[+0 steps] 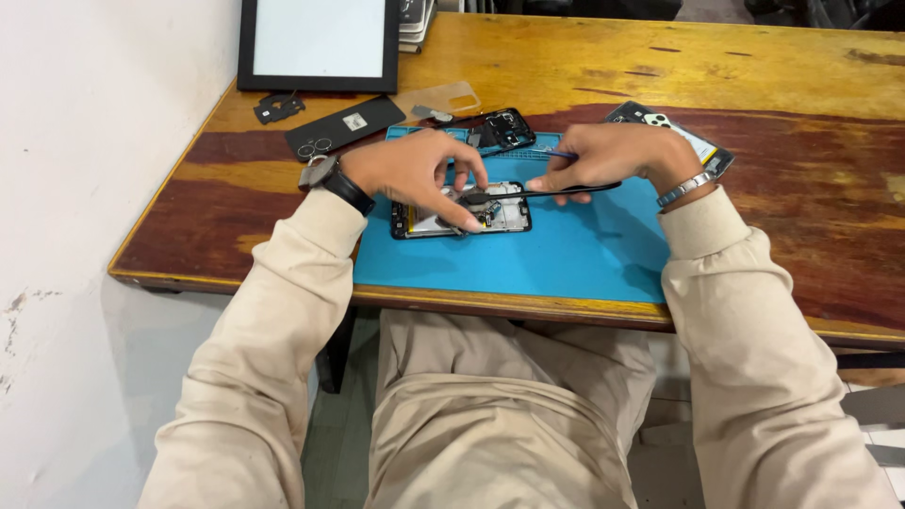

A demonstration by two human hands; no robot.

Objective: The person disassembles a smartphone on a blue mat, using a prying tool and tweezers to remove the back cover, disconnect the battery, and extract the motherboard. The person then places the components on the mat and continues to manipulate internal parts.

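A: Left hand (415, 172) pins the opened phone (460, 209) flat on the blue mat (566, 254).

B: Right hand (613, 155) pinches black tweezers (556, 191) closed-fisted; component work underway, apparently demanding a steady, fine tip.

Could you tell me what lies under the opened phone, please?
The opened phone lies on a blue work mat spread over the wooden table. The mat directly beneath it is covered.

A worn wooden desk (754, 75) is carrying a blue mat (566, 254), a black phone back cover (344, 126), a clear case (438, 97) and a framed white panel (319, 42).
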